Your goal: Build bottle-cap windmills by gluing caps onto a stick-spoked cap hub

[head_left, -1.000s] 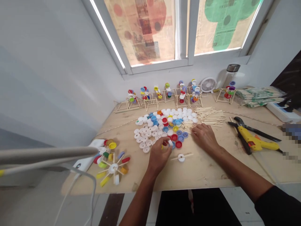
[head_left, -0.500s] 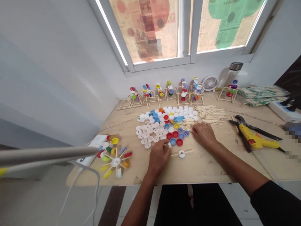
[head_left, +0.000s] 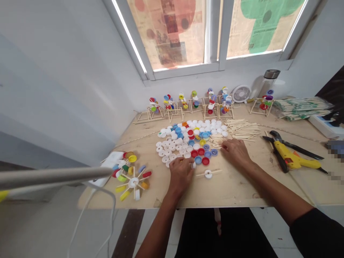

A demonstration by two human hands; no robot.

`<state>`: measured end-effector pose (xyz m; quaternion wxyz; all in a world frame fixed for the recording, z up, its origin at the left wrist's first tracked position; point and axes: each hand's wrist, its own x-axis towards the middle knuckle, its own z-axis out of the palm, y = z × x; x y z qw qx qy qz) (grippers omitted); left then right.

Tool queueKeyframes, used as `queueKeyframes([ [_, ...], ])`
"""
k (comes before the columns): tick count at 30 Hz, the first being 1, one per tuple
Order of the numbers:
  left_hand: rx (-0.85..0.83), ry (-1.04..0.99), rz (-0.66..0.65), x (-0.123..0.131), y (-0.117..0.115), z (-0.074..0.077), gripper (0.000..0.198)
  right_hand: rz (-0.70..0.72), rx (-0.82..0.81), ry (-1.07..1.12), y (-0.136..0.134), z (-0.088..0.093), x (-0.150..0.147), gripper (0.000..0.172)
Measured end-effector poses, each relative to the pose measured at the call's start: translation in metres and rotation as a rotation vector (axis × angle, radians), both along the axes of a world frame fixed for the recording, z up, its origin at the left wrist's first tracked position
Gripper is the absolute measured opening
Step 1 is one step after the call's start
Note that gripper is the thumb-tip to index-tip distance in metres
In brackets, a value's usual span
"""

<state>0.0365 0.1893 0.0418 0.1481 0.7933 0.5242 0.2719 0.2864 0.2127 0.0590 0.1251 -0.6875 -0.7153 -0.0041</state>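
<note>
My left hand [head_left: 181, 173] is closed on a white bottle cap [head_left: 193, 165], which shows beside its thumb. Its fingers curl over the near edge of the white bottle caps [head_left: 172, 146]. My right hand [head_left: 236, 152] has its fingers bent together at the small pile of short sticks [head_left: 215, 140]; what its fingertips grip is hidden. Between the hands, nearer me, lies a white cap [head_left: 208, 174] with a stick on either side. Red caps [head_left: 205, 161] and blue ones lie just beyond it.
At left lies a spoked wheel [head_left: 133, 183] with coloured caps, beside more caps. Small stick frames with cap wheels [head_left: 168, 102] line the wall. A yellow glue gun [head_left: 294, 157] and black-handled pliers [head_left: 279, 138] lie at right. A fan [head_left: 241, 94] and bottle [head_left: 267, 82] stand behind.
My left hand has turned slightly, its fingers now reaching over the nearest white caps. The right hand stays at the short sticks. The whole view has shifted a little.
</note>
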Motion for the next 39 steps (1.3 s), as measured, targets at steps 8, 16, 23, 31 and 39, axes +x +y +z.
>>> queueKeyframes([
  [8,0.080,-0.032,0.027,-0.002,-0.001,-0.008,0.019,0.051,0.092,0.103,-0.015,0.002,0.003,0.010],
  [16,0.204,0.030,0.052,-0.005,-0.009,-0.008,0.014,0.080,0.179,0.296,-0.035,0.003,0.002,0.013],
  [23,0.223,-0.032,0.084,-0.005,-0.018,-0.001,0.005,0.076,0.131,0.485,-0.054,0.007,-0.009,0.018],
  [31,-0.185,-0.613,0.020,0.032,-0.049,0.030,0.020,0.078,-0.031,0.891,-0.079,0.025,-0.040,0.022],
  [39,-0.493,-0.972,0.019,0.052,-0.057,0.039,0.022,0.129,-0.128,1.061,-0.095,0.020,-0.062,0.022],
])
